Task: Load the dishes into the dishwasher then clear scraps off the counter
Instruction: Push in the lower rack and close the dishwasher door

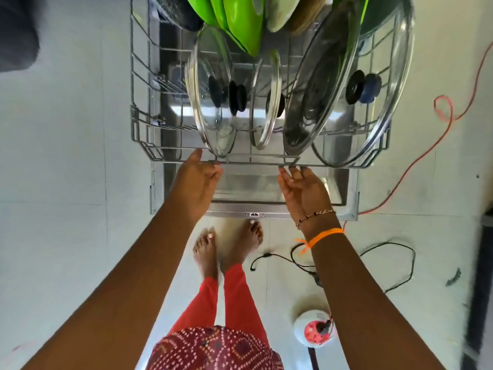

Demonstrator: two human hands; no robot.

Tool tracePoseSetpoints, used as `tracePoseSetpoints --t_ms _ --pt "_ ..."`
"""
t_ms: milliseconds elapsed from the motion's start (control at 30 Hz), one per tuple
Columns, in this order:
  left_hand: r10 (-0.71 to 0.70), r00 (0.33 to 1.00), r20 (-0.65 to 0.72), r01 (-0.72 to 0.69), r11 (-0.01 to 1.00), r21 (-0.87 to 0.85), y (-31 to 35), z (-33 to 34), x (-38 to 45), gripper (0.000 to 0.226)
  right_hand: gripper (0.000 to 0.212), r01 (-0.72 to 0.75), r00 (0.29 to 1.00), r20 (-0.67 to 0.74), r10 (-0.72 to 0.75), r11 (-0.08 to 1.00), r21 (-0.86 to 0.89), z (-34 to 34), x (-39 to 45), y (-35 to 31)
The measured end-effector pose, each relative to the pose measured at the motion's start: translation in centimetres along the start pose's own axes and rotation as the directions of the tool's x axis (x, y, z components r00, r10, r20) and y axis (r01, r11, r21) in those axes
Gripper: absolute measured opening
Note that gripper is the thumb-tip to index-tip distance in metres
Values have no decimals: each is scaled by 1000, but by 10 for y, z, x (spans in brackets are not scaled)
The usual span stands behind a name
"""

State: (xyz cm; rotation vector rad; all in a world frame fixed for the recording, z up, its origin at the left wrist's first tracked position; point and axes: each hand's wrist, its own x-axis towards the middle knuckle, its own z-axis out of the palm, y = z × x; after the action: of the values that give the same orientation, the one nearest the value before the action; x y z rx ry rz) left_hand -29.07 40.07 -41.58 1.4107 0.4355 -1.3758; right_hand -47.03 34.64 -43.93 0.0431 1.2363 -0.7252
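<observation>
The scene is lit brightly and evenly by soft, daylight-like light, and the pale floor (66, 156) is washed almost white. Only faint shadows are cast, a soft one being seen beneath the feet (226, 244). Broad glare is carried by the steel dishwasher door (266, 188), and bright streaks are reflected along the rims of the glass lids (210, 92). Strong wide-angle distortion is shown: straight lines are bowed and the forearms are stretched toward the lower corners. The centre is rendered fairly sharp, while the right edge is smeared by blur and the dark shape at upper left is left out of focus. Slight compression softness is noticed throughout
</observation>
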Motion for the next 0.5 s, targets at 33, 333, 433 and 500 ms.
tracePoseSetpoints --t_ms 33,333,433,500 --pt "0 1000 -11 0 1000 -9 2 5 1 54 43 8 1000 19 -7 1000 -6 1 1 -2" --pt "55 997 -52 -61 989 -135 19 36 24 22 41 19 997 74 -20 1000 4 31 27 -28" --pt "52 995 -89 -68 978 -195 35 58 31 27 37 9 998 60 -5 997 -77 46 40 -45" --pt "35 996 -84 -54 970 -238 46 72 37 22 34 20 999 35 -16 994 -103 55 46 -54"
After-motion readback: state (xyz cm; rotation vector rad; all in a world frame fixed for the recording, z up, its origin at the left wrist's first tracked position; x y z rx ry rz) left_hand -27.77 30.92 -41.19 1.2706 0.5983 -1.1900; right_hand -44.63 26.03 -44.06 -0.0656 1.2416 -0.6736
